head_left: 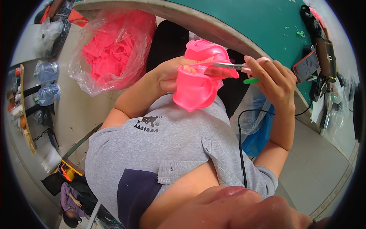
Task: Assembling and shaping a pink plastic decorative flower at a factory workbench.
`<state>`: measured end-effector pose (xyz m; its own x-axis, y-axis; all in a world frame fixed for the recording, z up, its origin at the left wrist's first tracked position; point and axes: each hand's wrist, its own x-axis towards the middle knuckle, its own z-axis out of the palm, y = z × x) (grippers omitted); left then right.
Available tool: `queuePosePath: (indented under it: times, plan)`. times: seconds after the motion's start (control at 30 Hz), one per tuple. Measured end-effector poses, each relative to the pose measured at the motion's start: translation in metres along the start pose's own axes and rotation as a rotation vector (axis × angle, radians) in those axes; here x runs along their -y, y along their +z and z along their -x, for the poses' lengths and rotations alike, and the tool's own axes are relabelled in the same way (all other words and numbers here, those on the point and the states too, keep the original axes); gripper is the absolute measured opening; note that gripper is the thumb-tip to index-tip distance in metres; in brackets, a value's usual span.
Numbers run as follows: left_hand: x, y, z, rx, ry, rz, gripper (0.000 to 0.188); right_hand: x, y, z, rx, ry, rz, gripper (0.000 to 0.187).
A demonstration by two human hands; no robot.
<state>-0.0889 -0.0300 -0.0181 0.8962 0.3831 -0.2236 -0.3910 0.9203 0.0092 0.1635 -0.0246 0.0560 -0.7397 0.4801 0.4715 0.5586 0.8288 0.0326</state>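
My left hand (176, 73) is closed around a bright pink, thin moulded piece (195, 91) with rounded, cup-like parts, held in front of my chest. My right hand (271, 78) grips a pair of scissors (233, 66) with pale pink handles. The blades lie against the pink piece, by a narrow strip along its edge. A short green rod-like thing (251, 81) sticks out from under the fingers of my right hand; its other end is hidden.
A clear plastic bag (85, 76) full of pink pieces stands at the left. The green table (248, 17) curves across the far side, carrying a phone (306, 66) and a small green item (300, 34). A black cable (239, 133) hangs across my front. Another person (72, 200) is at the lower left.
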Motion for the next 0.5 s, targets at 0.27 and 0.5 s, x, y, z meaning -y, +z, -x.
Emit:
queuePosePath:
  times: [0.27,0.5]
  plan:
    - [0.003,-0.005,0.004,0.251,-0.014,0.154,0.047,-0.001,-0.010,-0.001,0.007,-0.108,0.098,0.051]
    - [0.005,-0.005,0.000,0.230,0.062,0.007,0.046,-0.003,-0.008,0.002,0.028,-0.113,0.084,0.050]
